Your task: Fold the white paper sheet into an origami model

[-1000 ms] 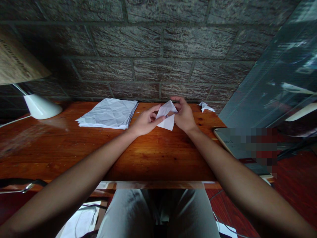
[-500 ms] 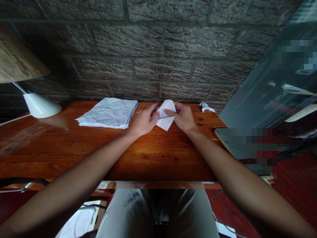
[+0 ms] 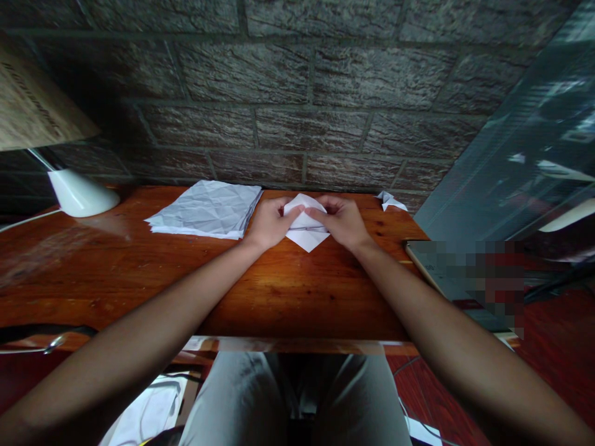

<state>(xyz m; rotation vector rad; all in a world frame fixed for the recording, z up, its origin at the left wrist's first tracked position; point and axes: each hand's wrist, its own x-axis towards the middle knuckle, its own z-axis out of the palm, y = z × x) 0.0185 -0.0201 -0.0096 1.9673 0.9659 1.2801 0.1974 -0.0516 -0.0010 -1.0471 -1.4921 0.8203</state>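
A small folded sheet of white paper [image 3: 307, 238] is held between both hands over the far middle of the desk, one corner pointing toward me. My left hand [image 3: 272, 220] pinches its left side, thumb on top and fingers curled behind. On the opposite side my right hand [image 3: 344, 220] grips it the same way. The two thumbs lie close together on the paper's upper layer, just above a crease running across it. Fingertips behind the paper are hidden.
On the wooden desk [image 3: 288, 291] lies a stack of creased white paper [image 3: 204, 210] to the left. Further left stands a lamp with a white base [image 3: 83, 193]. A small folded paper piece [image 3: 391, 201] sits at the back right, near a tablet-like device [image 3: 446, 272]. A brick wall [image 3: 279, 74] rises behind.
The paper has turned so its near corner points straight at me, and its upper layer looks spread wider. Both thumbs have come closer together on it. The view has shifted slightly.
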